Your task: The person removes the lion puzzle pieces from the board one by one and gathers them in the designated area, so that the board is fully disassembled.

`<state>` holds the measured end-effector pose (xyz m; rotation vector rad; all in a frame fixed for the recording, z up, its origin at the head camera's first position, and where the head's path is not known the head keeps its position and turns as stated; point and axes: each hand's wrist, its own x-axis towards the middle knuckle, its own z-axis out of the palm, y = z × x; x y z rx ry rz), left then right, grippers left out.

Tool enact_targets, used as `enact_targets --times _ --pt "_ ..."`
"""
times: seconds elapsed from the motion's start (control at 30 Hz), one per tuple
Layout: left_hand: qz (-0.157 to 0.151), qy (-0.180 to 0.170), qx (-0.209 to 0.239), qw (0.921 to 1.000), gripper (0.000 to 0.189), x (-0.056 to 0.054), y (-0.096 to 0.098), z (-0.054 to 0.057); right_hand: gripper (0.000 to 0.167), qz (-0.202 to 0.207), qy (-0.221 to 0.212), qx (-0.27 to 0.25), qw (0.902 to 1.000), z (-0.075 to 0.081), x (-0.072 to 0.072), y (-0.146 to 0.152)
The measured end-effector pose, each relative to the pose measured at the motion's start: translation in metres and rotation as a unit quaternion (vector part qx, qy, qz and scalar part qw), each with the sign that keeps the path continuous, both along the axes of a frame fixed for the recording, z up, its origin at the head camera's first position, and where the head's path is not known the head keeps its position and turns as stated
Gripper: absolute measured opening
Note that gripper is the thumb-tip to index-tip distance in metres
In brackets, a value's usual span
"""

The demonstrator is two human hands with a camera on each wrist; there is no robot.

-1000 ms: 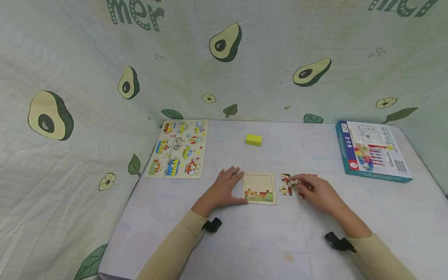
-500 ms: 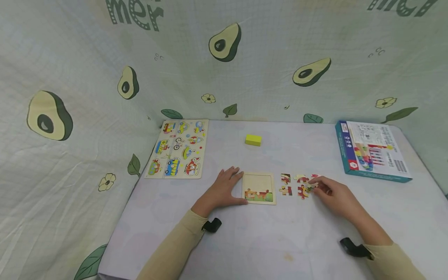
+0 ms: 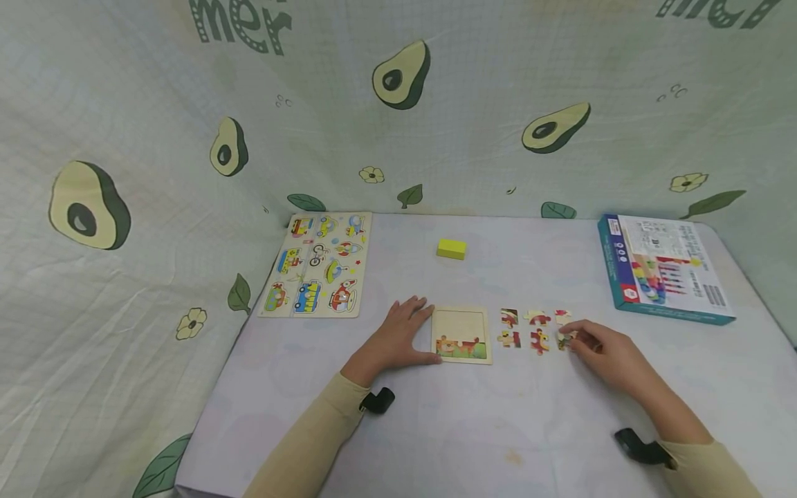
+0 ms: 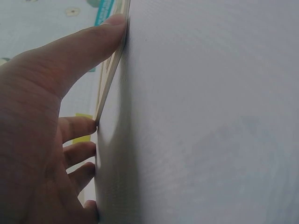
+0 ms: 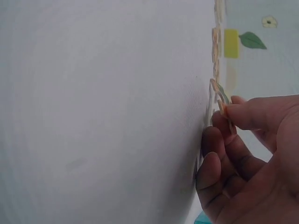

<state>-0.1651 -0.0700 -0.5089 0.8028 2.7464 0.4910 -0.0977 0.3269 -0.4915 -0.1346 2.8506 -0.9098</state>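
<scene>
Read "mer" in dotted green lettering (image 3: 243, 24) on the backdrop (image 3: 473, 138), cut by the top edge; found similar lettering at upper right, clipped harder. Noted dense print and a barcode on the teal-edged box (image 3: 675, 270) at right of the tabletop (image 3: 473, 422), too small to read. Observed the left hand (image 3: 398, 339) spread, with thumb and fingertips against the left side of the puzzle tray (image 3: 461, 325). Observed the right hand (image 3: 613, 360) pinching a puzzle piece (image 3: 564, 341), partly covered by fingertips in the head view and nearly edge-on in the right wrist view. Cannot tell whether touching the tabletop. Counted five loose pieces (image 3: 539, 342) right of the tray, too small to make out in detail. Located a yellow block (image 3: 451, 249) beyond the tray and a vehicle board (image 3: 314, 271) at far left.
</scene>
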Motion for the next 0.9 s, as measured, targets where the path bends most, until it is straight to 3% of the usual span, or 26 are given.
enact_targets --times 0.5,0.9 --pt "0.001 0.001 -0.009 1.0000 0.103 -0.0001 0.0004 0.0020 0.026 0.019 -0.001 0.015 0.9997 -0.0021 -0.0038 0.0042" --pt "-0.001 0.000 -0.010 1.0000 0.103 -0.0006 -0.0002 0.0003 0.024 0.005 0.005 0.021 0.9997 -0.0030 -0.0043 0.0028"
